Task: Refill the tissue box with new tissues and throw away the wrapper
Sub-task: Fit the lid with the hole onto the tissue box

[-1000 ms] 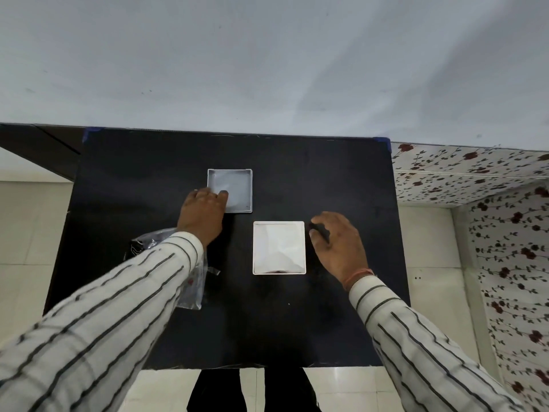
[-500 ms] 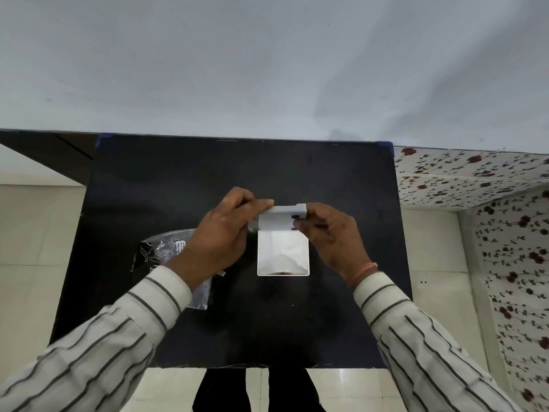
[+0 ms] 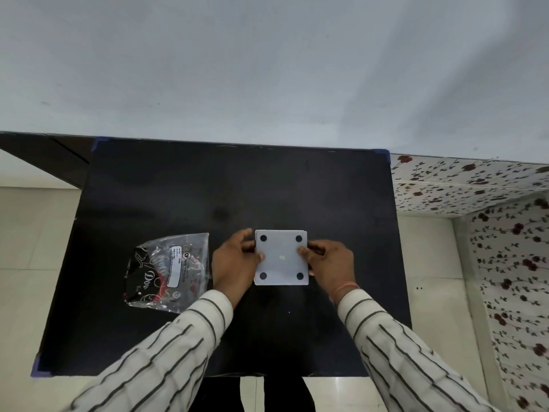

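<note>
Both hands [image 3: 237, 263] [image 3: 329, 263] clamped the box [image 3: 281, 257] (base up), closing it; the wrapper [image 3: 169, 272] near the tabletop's [image 3: 208, 188] left edge awaited binning.

Black table [image 3: 208, 188], pale wall [image 3: 267, 69], tiled floor [image 3: 29, 248], floral cloth [image 3: 490, 188]

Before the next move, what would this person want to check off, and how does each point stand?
1. Base panel sits on the tissue box, four dark pads up: ok.
2. Panel edges flush all round: cannot tell, the box below is hidden.
3. Left hand and right hand both press the panel's sides: ok.
4. Tissues inside: cannot tell.
5. Wrapper thrown away: not ok, it lies on the black table, left of the box.
</note>
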